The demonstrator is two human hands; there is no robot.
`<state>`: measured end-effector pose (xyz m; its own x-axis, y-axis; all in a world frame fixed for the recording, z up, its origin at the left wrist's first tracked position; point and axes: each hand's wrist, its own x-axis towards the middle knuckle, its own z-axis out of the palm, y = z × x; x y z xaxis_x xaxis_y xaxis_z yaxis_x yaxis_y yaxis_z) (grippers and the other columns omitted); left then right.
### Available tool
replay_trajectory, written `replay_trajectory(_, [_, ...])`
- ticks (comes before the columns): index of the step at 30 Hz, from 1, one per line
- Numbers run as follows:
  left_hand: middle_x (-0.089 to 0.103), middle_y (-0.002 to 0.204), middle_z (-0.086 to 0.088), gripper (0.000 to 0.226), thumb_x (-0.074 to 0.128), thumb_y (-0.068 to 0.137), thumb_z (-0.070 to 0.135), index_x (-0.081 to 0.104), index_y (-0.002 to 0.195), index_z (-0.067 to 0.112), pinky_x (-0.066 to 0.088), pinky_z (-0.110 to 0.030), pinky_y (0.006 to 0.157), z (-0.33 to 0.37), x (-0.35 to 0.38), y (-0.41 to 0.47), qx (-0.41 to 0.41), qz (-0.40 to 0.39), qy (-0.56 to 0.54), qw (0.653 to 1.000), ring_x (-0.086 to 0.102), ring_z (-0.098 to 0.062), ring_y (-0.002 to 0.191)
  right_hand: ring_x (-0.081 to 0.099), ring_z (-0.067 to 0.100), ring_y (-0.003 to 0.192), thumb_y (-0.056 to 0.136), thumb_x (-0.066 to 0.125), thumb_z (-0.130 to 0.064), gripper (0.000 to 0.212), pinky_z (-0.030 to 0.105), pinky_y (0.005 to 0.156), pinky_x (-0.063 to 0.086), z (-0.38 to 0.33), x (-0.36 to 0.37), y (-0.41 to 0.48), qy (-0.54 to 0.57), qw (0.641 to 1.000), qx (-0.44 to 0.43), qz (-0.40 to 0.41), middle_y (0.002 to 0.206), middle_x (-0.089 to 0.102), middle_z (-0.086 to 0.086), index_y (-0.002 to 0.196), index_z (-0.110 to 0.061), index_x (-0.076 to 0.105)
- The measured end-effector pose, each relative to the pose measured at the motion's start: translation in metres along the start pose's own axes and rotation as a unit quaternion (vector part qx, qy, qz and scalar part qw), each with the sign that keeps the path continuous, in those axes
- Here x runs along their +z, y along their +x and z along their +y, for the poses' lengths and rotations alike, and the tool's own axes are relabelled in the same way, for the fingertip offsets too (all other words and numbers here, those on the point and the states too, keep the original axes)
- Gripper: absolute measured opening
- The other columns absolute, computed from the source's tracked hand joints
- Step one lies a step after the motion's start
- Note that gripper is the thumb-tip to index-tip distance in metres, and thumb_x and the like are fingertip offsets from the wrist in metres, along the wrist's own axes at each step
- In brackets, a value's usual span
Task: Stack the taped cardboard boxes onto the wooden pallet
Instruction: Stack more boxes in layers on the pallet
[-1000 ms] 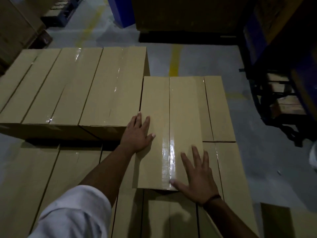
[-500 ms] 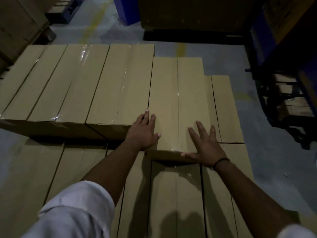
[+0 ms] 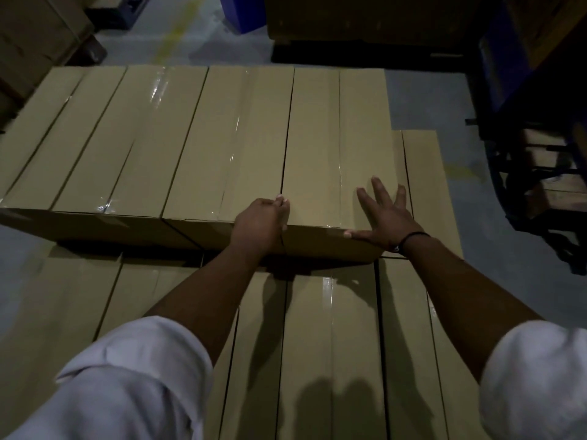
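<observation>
Upper layer: a row of taped boxes [image 3: 133,144] lies side by side along the far half of the stack, their near faces in one line. They rest on the lower layer [image 3: 333,328], whose tops are exposed toward the near edge.

Left hand [image 3: 260,223]: set against the near face at the seam between the row and the end box [image 3: 333,147], fingers curled over the near top edge.

The end box closes the row at its right and touches its neighbour along the full seam.

Right hand [image 3: 384,220]: fingers spread and flat on the top of the end box at its near right corner, thumb along the near edge. A dark wristband [image 3: 413,238] is on that wrist.

Right of the end box, a lower box [image 3: 425,185] shows uncovered. Beyond it is the grey floor [image 3: 508,281].
</observation>
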<state>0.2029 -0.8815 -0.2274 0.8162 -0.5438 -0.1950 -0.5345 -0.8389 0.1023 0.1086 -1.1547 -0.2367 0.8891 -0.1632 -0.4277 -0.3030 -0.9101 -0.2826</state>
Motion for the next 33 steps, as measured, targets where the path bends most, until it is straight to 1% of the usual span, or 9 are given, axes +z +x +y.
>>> replay_trajectory(4, [0.063,0.135,-0.002,0.049,0.065,0.097,0.028,0.051,0.144,0.024,0.050,-0.033,0.083,-0.005,0.002,0.005,0.013,0.028,-0.007,0.999,0.058,-0.020,0.116,-0.027,0.046,0.146,0.073,0.063,-0.078,0.115,0.065,0.118,0.013,0.002,0.000,0.003,0.012,1.000,0.000,-0.003,0.165,-0.025,-0.010,0.159,-0.039,-0.003])
replay_trajectory(7, [0.057,0.146,0.004,0.042,0.064,0.098,0.028,0.056,0.139,0.025,0.051,-0.032,0.086,-0.005,-0.001,0.003,0.033,0.038,0.001,0.999,0.060,-0.019,0.119,-0.027,0.046,0.146,0.072,0.063,-0.080,0.115,0.066,0.118,0.014,0.003,0.001,0.007,0.011,1.000,-0.002,0.002,0.164,-0.025,-0.011,0.158,-0.040,-0.003])
replay_trajectory(11, [0.045,0.156,0.010,0.045,0.060,0.101,0.031,0.051,0.145,0.028,0.053,-0.033,0.089,-0.002,-0.005,-0.002,0.024,0.038,-0.011,0.999,0.063,-0.019,0.118,-0.026,0.047,0.146,0.072,0.061,-0.081,0.116,0.066,0.118,0.014,0.005,0.002,0.008,0.001,1.000,0.000,-0.003,0.164,-0.027,-0.010,0.158,-0.040,-0.004])
replay_trajectory(15, [0.042,0.158,0.011,0.046,0.057,0.103,0.030,0.048,0.148,0.028,0.050,-0.032,0.086,0.001,-0.009,-0.002,0.027,0.041,-0.001,0.999,0.065,-0.021,0.115,-0.027,0.046,0.146,0.072,0.061,-0.081,0.116,0.067,0.118,0.015,0.006,0.003,0.011,0.006,1.000,-0.005,0.001,0.164,-0.026,-0.011,0.158,-0.040,-0.004])
replay_trajectory(20, [0.042,0.158,0.010,0.045,0.054,0.104,0.031,0.046,0.149,0.027,0.054,-0.032,0.084,0.001,-0.008,-0.004,0.042,0.053,0.010,0.998,0.067,-0.020,0.110,-0.027,0.046,0.146,0.071,0.062,-0.081,0.116,0.068,0.118,0.017,0.008,0.005,0.013,0.005,1.000,-0.005,0.007,0.164,-0.026,-0.011,0.158,-0.041,-0.002])
replay_trajectory(24, [0.041,0.159,0.011,0.048,0.054,0.104,0.034,0.045,0.150,0.029,0.055,-0.033,0.087,-0.001,-0.010,-0.001,0.045,0.045,0.013,0.998,0.066,-0.020,0.114,-0.027,0.047,0.146,0.071,0.062,-0.082,0.116,0.068,0.117,0.017,0.009,0.005,0.015,0.003,1.000,-0.003,0.004,0.163,-0.028,-0.012,0.158,-0.042,-0.003])
replay_trajectory(28, [0.039,0.160,0.012,0.048,0.053,0.104,0.033,0.043,0.151,0.030,0.053,-0.031,0.084,0.000,-0.008,-0.003,0.038,0.037,0.020,0.998,0.066,-0.018,0.113,-0.027,0.047,0.146,0.072,0.061,-0.082,0.116,0.067,0.117,0.017,0.007,0.006,0.013,-0.003,1.000,-0.004,0.003,0.162,-0.030,-0.012,0.158,-0.042,-0.005])
replay_trajectory(30, [0.038,0.161,0.011,0.047,0.052,0.105,0.031,0.042,0.151,0.030,0.054,-0.031,0.082,0.001,-0.006,-0.003,0.034,0.039,0.025,0.998,0.066,-0.018,0.112,-0.027,0.047,0.146,0.073,0.057,-0.084,0.115,0.067,0.117,0.017,0.006,0.004,0.011,-0.016,1.000,-0.004,0.005,0.162,-0.030,-0.011,0.158,-0.041,-0.006])
replay_trajectory(33, [0.036,0.162,0.009,0.046,0.053,0.104,0.024,0.042,0.149,0.028,0.056,-0.035,0.083,0.001,-0.004,-0.002,0.029,0.029,0.033,0.999,0.066,-0.020,0.111,-0.024,0.046,0.147,0.076,0.041,-0.089,0.111,0.065,0.119,0.014,0.001,0.012,0.005,-0.061,0.997,0.005,0.035,0.163,-0.030,0.000,0.159,-0.035,-0.009])
